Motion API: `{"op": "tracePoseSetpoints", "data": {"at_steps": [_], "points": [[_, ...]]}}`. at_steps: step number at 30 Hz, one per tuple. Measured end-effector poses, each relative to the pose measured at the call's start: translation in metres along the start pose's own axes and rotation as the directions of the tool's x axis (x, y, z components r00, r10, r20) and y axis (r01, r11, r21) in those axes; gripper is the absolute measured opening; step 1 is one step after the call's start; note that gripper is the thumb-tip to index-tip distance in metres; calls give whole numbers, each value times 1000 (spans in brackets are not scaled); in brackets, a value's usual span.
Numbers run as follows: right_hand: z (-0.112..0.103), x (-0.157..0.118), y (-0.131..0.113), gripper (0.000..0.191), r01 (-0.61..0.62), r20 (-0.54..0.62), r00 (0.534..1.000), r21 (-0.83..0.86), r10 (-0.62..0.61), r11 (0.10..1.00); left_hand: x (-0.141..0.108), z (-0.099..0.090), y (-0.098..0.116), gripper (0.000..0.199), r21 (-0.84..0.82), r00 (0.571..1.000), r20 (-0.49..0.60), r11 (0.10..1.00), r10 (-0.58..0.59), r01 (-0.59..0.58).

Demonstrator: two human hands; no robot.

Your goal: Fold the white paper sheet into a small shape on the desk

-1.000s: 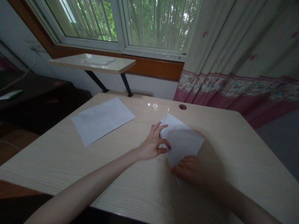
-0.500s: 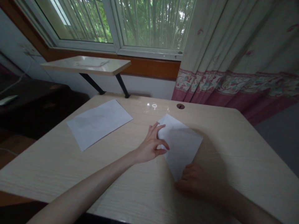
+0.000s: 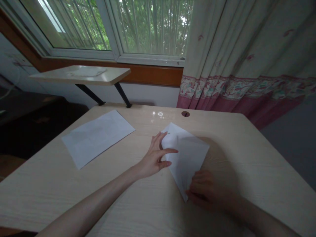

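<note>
A folded white paper [image 3: 189,154] lies at an angle on the wooden table, its narrow corner towards me. My left hand [image 3: 154,154] rests at its left edge, fingers spread, with fingertips on the sheet. At the lower right edge, near the bottom corner, my right hand [image 3: 203,189] has its fingers curled together against the paper; whether it pinches the edge is hidden. A second white paper [image 3: 98,136] lies flat to the left, touched by neither hand.
The pale table [image 3: 133,210] has a round cable hole [image 3: 185,114] near its back edge. A raised shelf [image 3: 84,74] on black legs stands at the back left. Behind are a window [image 3: 153,29] and a long curtain [image 3: 242,65].
The view has shifted slightly. My left index finger has straightened over the paper. My right hand has moved slightly up from the paper's bottom corner, which now shows.
</note>
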State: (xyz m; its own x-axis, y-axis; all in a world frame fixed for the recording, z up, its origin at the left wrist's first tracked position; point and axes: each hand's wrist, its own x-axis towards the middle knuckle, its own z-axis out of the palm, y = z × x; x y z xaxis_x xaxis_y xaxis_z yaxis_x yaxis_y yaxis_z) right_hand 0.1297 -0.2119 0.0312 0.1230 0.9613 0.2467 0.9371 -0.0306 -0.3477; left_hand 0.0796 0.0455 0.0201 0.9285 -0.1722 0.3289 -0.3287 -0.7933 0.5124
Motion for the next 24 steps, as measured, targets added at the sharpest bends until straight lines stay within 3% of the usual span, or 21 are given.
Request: {"op": "tracePoseSetpoints", "data": {"at_steps": [3, 6, 8, 12, 20, 24], "points": [[1, 3, 11, 38, -116, -241, 965, -29, 106, 993, -1, -1, 2, 58, 18, 1000, -19, 1000, 5, -5], [2, 8, 23, 21, -316, -347, 891, -15, 292, 949, -3, -3, 5, 66, 25, 999, -32, 1000, 8, -8], [4, 12, 29, 16, -376, -351, 869, -8, 349, 927, -4, -4, 5, 67, 16, 999, -49, 1000, 10, -9], [9, 14, 36, 35, -350, -301, 902, -84, 311, 933, -7, -4, 3, 69, -40, 997, -82, 999, 10, -13], [13, 10, 38, 37, -359, -218, 919, -122, 328, 925, -5, -4, 4, 92, -69, 998, -56, 997, -28, 24], [13, 11, 37, 38, -356, -209, 922, -130, 325, 926, -5, -5, 5, 94, -75, 998, -52, 997, -38, 35]]}}
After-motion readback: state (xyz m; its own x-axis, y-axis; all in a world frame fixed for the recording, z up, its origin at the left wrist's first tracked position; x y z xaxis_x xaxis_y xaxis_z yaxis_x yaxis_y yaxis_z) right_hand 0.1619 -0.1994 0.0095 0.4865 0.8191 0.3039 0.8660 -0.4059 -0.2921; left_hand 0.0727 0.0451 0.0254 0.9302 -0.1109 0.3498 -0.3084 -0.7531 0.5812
